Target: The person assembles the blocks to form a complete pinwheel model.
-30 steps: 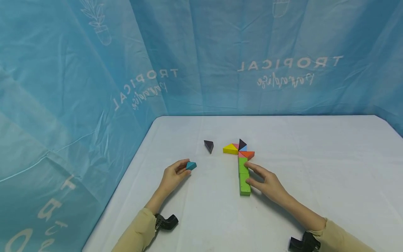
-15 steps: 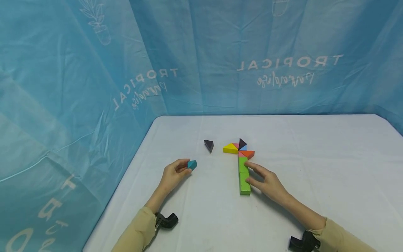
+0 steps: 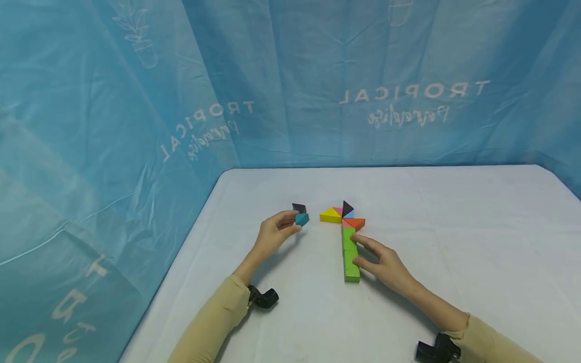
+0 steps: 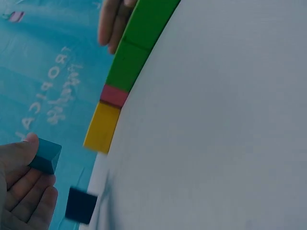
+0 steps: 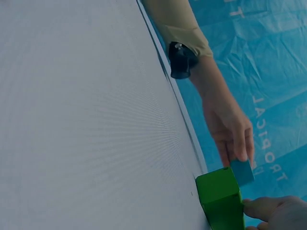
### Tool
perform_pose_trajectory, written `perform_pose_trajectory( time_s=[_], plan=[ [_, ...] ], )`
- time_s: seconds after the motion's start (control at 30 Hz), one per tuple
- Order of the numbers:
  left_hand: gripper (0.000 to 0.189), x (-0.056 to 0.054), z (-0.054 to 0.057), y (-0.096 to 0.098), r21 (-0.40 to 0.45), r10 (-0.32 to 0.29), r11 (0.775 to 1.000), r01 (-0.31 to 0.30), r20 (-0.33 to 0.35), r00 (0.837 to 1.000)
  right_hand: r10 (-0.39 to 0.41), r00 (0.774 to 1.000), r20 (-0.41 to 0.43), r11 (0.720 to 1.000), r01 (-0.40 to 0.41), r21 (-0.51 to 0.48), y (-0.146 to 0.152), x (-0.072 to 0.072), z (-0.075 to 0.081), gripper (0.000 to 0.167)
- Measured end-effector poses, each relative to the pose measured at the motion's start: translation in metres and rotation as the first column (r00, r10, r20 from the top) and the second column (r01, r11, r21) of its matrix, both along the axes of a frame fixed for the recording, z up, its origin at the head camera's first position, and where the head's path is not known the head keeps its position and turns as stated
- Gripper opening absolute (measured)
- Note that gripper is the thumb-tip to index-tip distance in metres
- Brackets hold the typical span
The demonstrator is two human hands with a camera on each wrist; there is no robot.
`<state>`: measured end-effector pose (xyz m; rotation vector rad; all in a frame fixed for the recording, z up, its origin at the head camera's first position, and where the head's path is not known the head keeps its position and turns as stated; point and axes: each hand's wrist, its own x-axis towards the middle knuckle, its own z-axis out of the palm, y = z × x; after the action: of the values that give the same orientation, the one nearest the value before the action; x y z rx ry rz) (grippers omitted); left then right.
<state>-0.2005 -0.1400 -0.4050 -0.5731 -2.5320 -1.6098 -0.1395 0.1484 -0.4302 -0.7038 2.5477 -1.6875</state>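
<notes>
My left hand pinches a teal triangular block between thumb and fingers, raised above the table. A loose black triangular block lies just behind it, partly hidden in the head view. To the right, two green blocks stand end to end in a line. At their far end, a yellow triangle, an orange triangle, a black triangle and small pink and blue pieces meet as a pinwheel. My right hand touches the right side of the green blocks with thumb and fingertips, fingers fairly straight.
A white table carries all the blocks. Blue cloth with mirrored lettering hangs behind its far edge and down the left side. Each wrist wears a black camera, the left camera close above the table.
My left hand has moved forward and right with the teal block, towards the loose black block and now partly covering it. My right hand and the arranged blocks stay where they were.
</notes>
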Motion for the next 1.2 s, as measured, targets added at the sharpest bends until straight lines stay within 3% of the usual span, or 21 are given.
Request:
perform_pose_trajectory(
  time_s=[0.13, 0.2, 0.37, 0.43, 0.9, 1.2],
  plan=[
    [0.04, -0.011, -0.007, 0.024, 0.014, -0.074, 0.997, 0.074, -0.003, 0.997, -0.001, 1.0, 0.002, 1.0, 0.001, -0.008, -0.002, -0.002, -0.005, 0.054],
    [0.04, -0.017, -0.017, 0.034, 0.019, -0.099, 0.995, 0.099, 0.002, 0.995, 0.0, 1.0, 0.006, 1.0, 0.0, -0.007, -0.003, -0.004, -0.013, 0.055],
    [0.042, -0.032, -0.044, 0.048, -0.012, -0.108, 0.994, 0.109, 0.026, 0.994, 0.003, 1.0, 0.005, 1.0, -0.003, -0.002, -0.001, -0.011, -0.033, 0.056],
    [0.043, -0.036, -0.05, 0.051, -0.026, -0.101, 0.994, 0.102, 0.022, 0.995, 0.005, 1.0, 0.001, 1.0, -0.005, -0.006, 0.0, -0.013, -0.035, 0.057],
    [0.041, -0.04, -0.059, 0.06, -0.107, -0.123, 0.987, 0.118, -0.038, 0.992, -0.001, 1.0, -0.031, 1.0, 0.001, 0.001, 0.007, -0.015, -0.032, 0.057],
    [0.036, -0.036, -0.056, 0.055, -0.077, -0.03, 0.997, 0.018, -0.156, 0.987, -0.003, 1.0, -0.017, 1.0, 0.004, 0.004, 0.007, -0.016, -0.031, 0.057]
  ],
)
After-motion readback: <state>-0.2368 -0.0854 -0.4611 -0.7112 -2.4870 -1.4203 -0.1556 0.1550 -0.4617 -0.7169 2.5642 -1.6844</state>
